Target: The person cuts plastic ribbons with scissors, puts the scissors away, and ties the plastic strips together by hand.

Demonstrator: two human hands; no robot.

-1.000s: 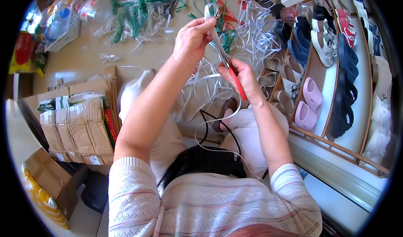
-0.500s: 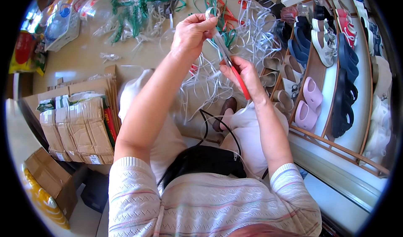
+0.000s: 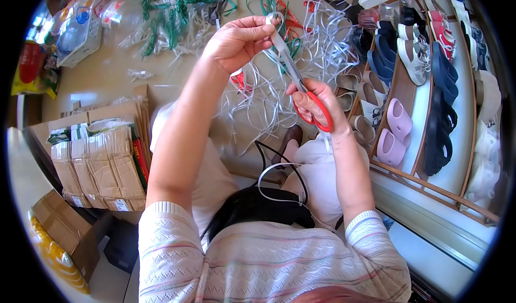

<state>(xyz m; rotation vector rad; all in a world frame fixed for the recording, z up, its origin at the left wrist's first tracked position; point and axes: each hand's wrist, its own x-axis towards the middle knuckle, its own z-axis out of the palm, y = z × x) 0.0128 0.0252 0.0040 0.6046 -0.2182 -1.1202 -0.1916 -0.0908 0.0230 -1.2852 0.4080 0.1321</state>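
My left hand (image 3: pixel 236 41) pinches a looped white strap (image 3: pixel 277 41) between thumb and fingers, high in the view. My right hand (image 3: pixel 318 101) is closed around the red handles of a pair of scissors (image 3: pixel 326 121). The blades point up and left, and run along the strap just below my left fingers. Whether the blades touch the strap is hard to tell. A loose white strip (image 3: pixel 260 180) curves over my lap, across a black bag (image 3: pixel 258 206).
White strips (image 3: pixel 263 107) and green straps (image 3: pixel 180 13) lie on the floor ahead. Flattened cardboard (image 3: pixel 102 166) stands at the left, a white basket (image 3: pixel 80 40) beyond it. A shoe rack (image 3: pixel 400 93) holding several shoes fills the right side.
The scissors have tilted and their handles now show spread more widely. My right hand has moved slightly right and down. My left hand has shifted slightly left, and the loose strip over my lap has changed shape.
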